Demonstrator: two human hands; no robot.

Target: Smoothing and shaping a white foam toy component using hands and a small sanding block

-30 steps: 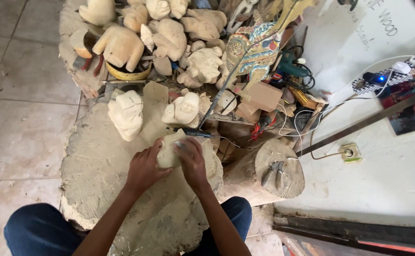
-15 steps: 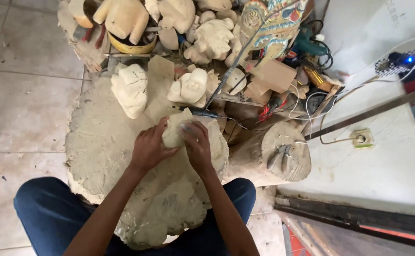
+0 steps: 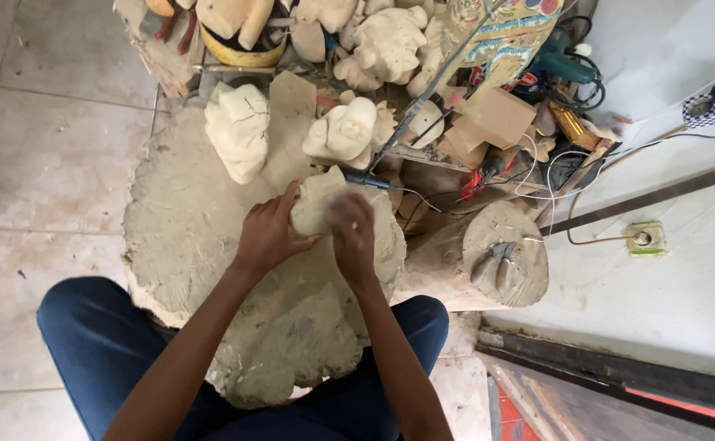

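A pale, rough-cut wooden carving [image 3: 315,206] sits on a dusty stump [image 3: 186,237], its long axis tilted up and away from the person. The left hand [image 3: 266,235] curls around its left side; the right hand [image 3: 353,237] closes over its right, blurred, whatever it holds hidden. Similar chunky carvings [image 3: 239,131] stand beyond.

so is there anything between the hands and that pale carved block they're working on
Nothing visible. The left hand grips the pale carved block from its left side, and the right hand presses directly on its near face, over the big stump.
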